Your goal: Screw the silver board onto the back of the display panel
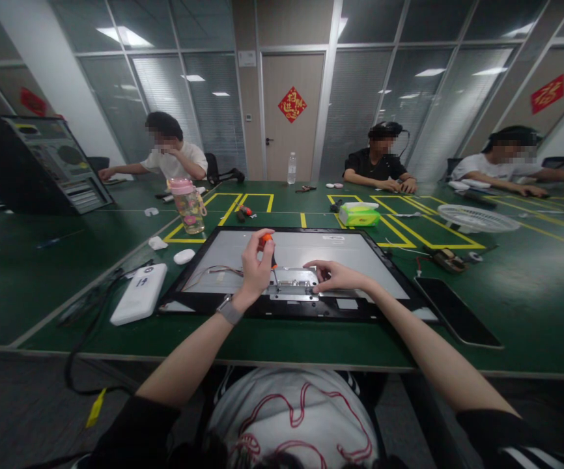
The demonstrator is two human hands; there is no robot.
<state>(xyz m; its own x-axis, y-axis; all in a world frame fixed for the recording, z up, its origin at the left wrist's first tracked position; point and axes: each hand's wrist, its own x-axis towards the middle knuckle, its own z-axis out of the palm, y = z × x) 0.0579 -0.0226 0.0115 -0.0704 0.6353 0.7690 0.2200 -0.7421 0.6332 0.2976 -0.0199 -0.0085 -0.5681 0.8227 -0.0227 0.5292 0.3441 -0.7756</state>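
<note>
In the head view, at centre, the left hand (256, 264) grips an orange-handled screwdriver (267, 239) over a display panel's (306, 250) metal bracket (294, 297); the right hand (337, 275), thumb and fingers apart, touches the bracket. Left of centre stands a pink-lidded tumbler (191, 212), contents unclear.

Left hand (255, 266) up, fingers round an orange-topped screwdriver (273, 260) standing nearly upright, its tip down at the metal bracket (294, 281) on the big flat panel (306, 244), and there's the right hand (339, 275), fingers at the bracket's right end! Out left on the green counter (282, 335), a white device (139, 294) and a pink-lidded bottle (191, 207); right, a dark phone (458, 312); across the far side, a person in black (377, 164).
</note>
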